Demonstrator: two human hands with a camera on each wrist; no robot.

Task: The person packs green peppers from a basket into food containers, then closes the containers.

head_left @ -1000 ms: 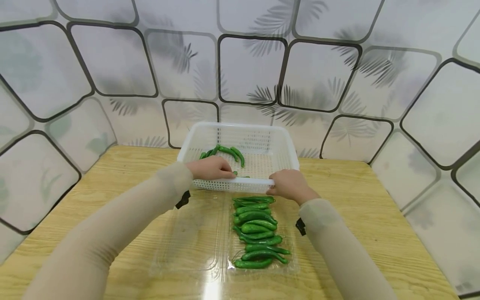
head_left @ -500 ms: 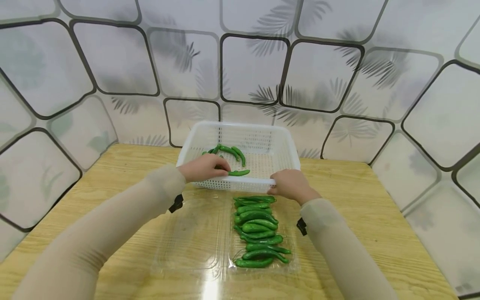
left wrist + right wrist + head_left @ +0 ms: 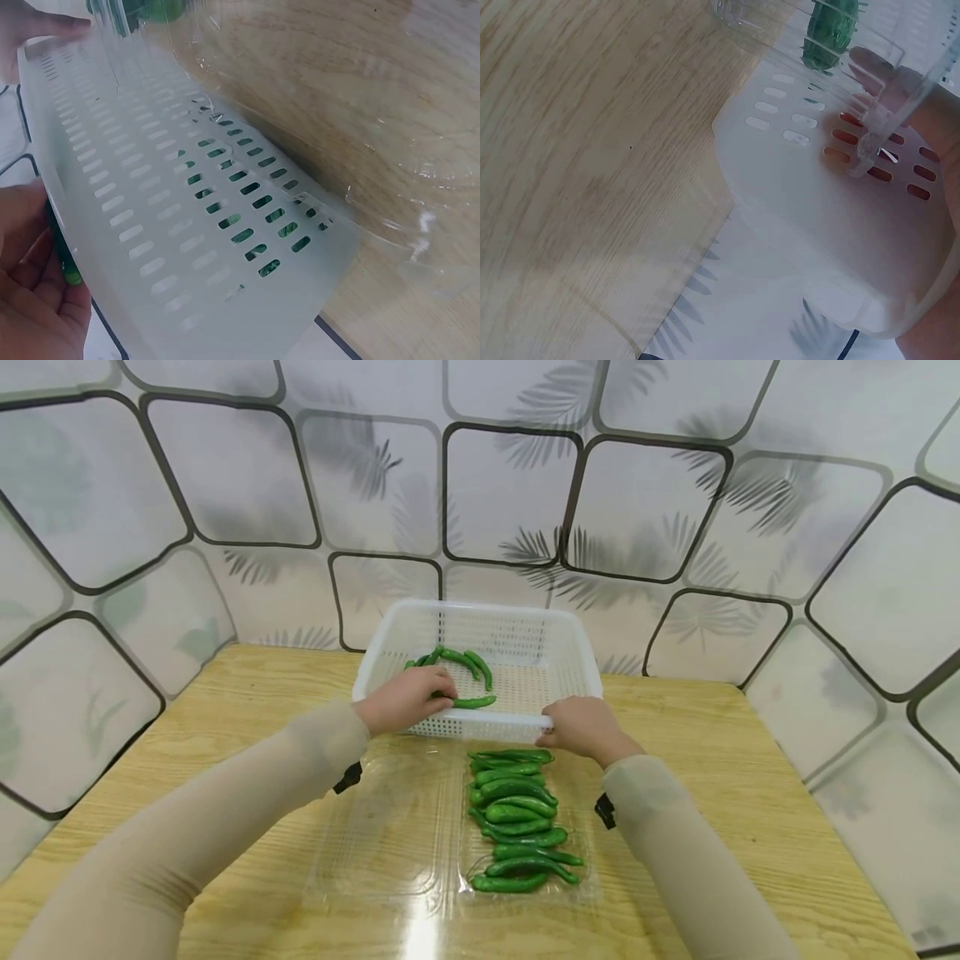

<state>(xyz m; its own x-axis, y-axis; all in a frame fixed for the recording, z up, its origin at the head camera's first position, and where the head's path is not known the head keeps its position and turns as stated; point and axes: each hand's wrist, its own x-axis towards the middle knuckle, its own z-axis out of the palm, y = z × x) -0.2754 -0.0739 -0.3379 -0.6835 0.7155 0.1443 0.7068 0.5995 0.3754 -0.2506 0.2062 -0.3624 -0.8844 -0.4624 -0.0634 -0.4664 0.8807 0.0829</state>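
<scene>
My left hand (image 3: 405, 699) reaches over the front left rim of the white perforated plastic basket (image 3: 517, 719). Its fingers pinch a green chili pepper (image 3: 477, 702), whose free end points right along the inner front wall. The left wrist view shows the same pepper (image 3: 66, 259) between the fingers, just beyond the rim. At the front right corner, my right hand (image 3: 587, 727) grips the basket's rim, with fingers inside partly hidden. Several more green peppers (image 3: 459, 660) lie in the basket's left half.
An unfolded clear plastic clamshell box (image 3: 382, 827) lies in front of the basket on the wooden table (image 3: 750, 793). Its right half holds a column of green peppers (image 3: 517, 814) laid crosswise. A patterned wall covering (image 3: 502, 502) rises close behind the basket.
My left hand has shifted a little left and back along the rim. The pepper in its fingers, mostly hidden before, now shows. The right hand stays on the basket corner.
</scene>
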